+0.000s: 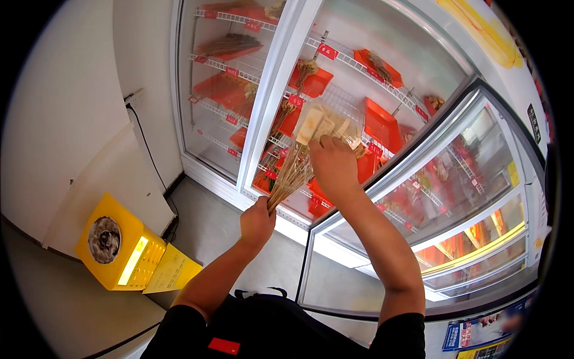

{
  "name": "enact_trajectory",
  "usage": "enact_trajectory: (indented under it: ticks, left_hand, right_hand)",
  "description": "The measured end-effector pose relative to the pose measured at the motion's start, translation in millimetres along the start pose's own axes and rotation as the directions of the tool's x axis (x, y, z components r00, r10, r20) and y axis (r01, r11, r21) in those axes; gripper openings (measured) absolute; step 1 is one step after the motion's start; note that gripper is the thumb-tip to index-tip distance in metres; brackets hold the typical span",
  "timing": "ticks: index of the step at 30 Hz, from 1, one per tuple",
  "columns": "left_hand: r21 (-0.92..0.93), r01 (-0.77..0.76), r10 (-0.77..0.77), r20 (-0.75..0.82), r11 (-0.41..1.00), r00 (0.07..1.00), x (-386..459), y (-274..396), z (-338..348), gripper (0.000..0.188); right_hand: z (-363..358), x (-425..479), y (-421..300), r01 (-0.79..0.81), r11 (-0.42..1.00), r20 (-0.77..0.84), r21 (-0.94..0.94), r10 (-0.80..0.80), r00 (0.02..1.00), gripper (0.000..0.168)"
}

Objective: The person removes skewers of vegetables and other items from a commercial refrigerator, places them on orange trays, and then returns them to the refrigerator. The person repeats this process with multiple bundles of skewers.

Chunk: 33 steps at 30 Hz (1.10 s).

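Observation:
My left hand (258, 222) is closed around the lower ends of a bundle of thin bamboo skewers (291, 172), which slants up and away from me. Pale, flat slabs of food (311, 126) sit at the far end of the skewers. A clear plastic bag (352, 130) wraps the food and the upper part of the sticks. My right hand (335, 166) pinches the bag beside the food; its fingertips are partly hidden. Both hands are before the open section of a glass-door display fridge (260, 103).
The swung-out glass door (421, 193) stands at right, near my right forearm. Wire shelves (343, 101) carry red trays (382, 123), some with skewers. A yellow machine (112, 247) with a lit panel stands lower left. A black cable (150, 148) hangs along the wall.

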<state>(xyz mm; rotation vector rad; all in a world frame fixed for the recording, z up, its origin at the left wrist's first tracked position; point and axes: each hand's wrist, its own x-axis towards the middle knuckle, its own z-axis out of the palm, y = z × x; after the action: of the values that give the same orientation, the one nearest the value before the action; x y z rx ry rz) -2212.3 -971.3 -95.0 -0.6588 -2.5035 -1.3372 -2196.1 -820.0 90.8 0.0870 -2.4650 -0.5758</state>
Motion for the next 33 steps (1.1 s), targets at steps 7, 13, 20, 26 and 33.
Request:
enact_trajectory:
  ticks: [7, 13, 20, 26, 33]
  left_hand:
    - [-0.107, 0.094, -0.082, 0.110, 0.990, 0.991, 0, -7, 3, 0.023]
    - [-0.338, 0.272, -0.148, 0.350, 0.901, 0.925, 7, -33, -13, 0.032]
    - [-0.244, 0.264, -0.091, 0.551, 0.933, 0.829, 5, -62, -57, 0.031]
    - [-0.467, 0.686, -0.024, 0.817, 0.558, 0.576, -9, -55, -75, 0.016]
    - [-0.591, 0.784, 0.101, 0.806, 0.191, 0.583, -21, -55, -95, 0.018]
  right_hand:
    - [-8, -2, 2, 0.108, 0.925, -0.158, 0.364, -0.053, 0.986, 0.002]
    - [-28, -51, 14, -0.306, 0.587, 0.161, 0.750, 0.286, 0.945, 0.007]
    - [-10, -81, 73, -0.313, 0.886, -0.039, 0.343, 0.346, 0.937, 0.029]
    - [-9, -71, 84, -0.551, 0.700, -0.234, 0.454, 0.691, 0.684, 0.035]
    - [-20, -103, 83, -0.672, 0.517, 0.356, 0.531, 0.583, 0.730, 0.042]
